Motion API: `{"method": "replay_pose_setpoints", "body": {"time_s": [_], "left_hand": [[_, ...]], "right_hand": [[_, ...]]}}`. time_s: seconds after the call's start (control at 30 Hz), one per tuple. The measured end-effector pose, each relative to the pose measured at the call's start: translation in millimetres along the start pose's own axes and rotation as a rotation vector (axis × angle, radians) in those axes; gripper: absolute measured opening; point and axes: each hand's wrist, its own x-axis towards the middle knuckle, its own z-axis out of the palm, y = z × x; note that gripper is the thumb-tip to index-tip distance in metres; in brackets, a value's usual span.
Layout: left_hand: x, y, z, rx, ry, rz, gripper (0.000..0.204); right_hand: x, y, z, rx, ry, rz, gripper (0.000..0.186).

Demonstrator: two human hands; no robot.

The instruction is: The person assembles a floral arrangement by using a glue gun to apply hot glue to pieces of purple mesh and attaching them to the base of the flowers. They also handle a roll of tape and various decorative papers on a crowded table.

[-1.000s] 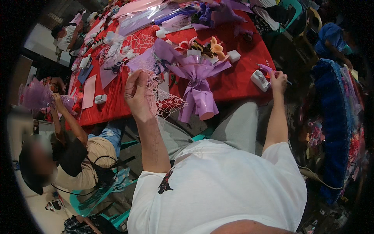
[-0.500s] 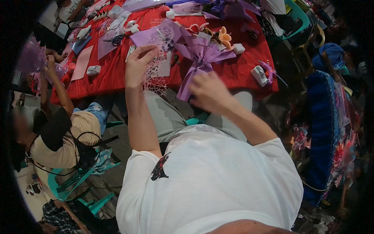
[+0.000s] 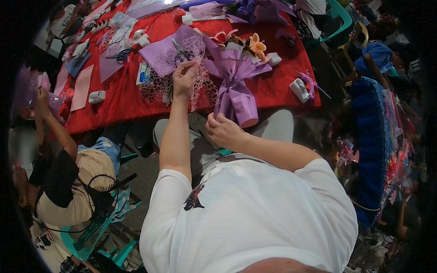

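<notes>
Purple paper-wrapped flower bouquet [image 3: 234, 75] lies at the near edge of the red-cloth-covered worktop [image 3: 291, 54], lower end reaching past the edge. Wrap is gathered at the waist, looks done; orange-petalled flower [image 3: 257, 44] shows at the top. Pale pink open-mesh netting [image 3: 205, 86] sits beside it, not around it; that part looks undone. Left hand [image 3: 183, 82]: fingers pinch the netting. Right hand [image 3: 225, 131]: fingers half-curled by the bouquet's lower end; can't tell if gripping.

Surface and room: long blue fabric-covered object [image 3: 366, 150] at right, seated person in beige-and-black top [image 3: 88, 168] at left, teal plastic chair [image 3: 340, 20] at upper right. On the worktop, flat purple sheet [image 3: 152, 50] behind the netting, white tape dispenser [image 3: 299, 90] beside pink glue gun [image 3: 309, 84], dark-handled scissors [image 3: 120, 55] farther left.
</notes>
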Motion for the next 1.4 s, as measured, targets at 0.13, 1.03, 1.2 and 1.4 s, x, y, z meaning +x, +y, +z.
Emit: {"method": "replay_pose_setpoints", "body": {"time_s": [0.13,1.03,1.2,1.4], "left_hand": [[14.5,-18.6,11.0,0.192,0.038,0.065,0.011],[-37.9,-19.2,-20.3,-0.026,0.076,-0.164,0.01],[-81.9,1.3,-8.1,-0.24,-0.029,-0.588,0.01],[-102.0,4.8,7.9,-0.304,-0.064,-0.592,0.01]], "right_hand": [[-1.6,6.3,-5.0,0.109,0.099,0.03,0.022],[-46.6,95.6,-80.5,1.009,0.369,0.54,0.023],[-55.5,137.9,11.2,1.188,0.213,1.105,0.03],[-54.2,135.6,58.9,1.317,0.147,1.065,0.042]]}}
